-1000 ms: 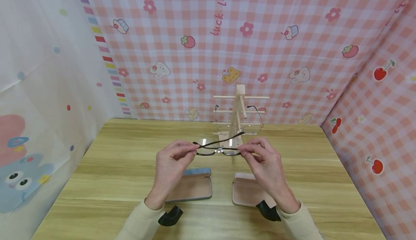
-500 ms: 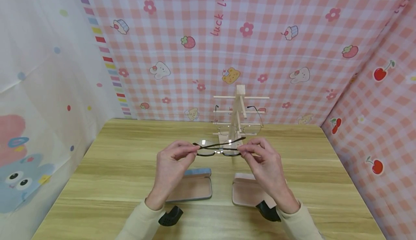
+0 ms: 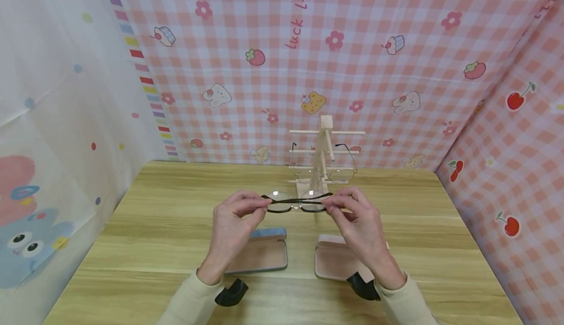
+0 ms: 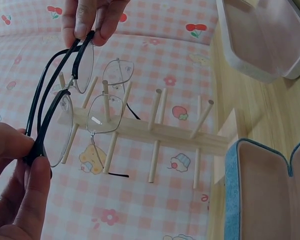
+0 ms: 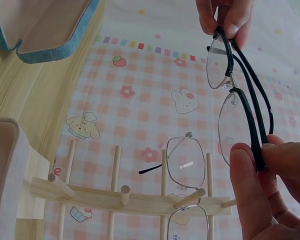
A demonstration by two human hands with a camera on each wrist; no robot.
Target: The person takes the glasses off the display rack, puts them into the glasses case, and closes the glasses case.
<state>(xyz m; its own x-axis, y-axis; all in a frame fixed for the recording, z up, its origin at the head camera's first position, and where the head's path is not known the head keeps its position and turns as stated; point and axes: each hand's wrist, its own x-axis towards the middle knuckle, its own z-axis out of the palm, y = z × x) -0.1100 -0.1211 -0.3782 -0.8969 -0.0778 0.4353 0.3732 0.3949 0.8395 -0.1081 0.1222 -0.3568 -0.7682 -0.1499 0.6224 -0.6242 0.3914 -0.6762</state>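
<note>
A pair of black half-rim glasses (image 3: 296,200) is held above the table between both hands, its temples folded across the frame. My left hand (image 3: 238,220) pinches one end corner, thumb against fingers; the right hand (image 3: 359,222) pinches the opposite corner. Both grips also show in the left wrist view, where the glasses (image 4: 65,92) run between the two sets of fingertips. Behind them a wooden glasses stand (image 3: 325,141) bears a second, thin-rimmed pair of glasses (image 3: 341,174) on its lower pegs.
A blue glasses case (image 3: 264,254) lies open below the left hand. Another open case (image 3: 330,261), pale outside, lies partly hidden under the right hand. Patterned cloth (image 3: 273,70) hangs behind the wooden table (image 3: 158,207) and at both sides.
The upper temple of the black glasses has swung down, and now lies folded across the frame. Both hands have stayed almost in place.
</note>
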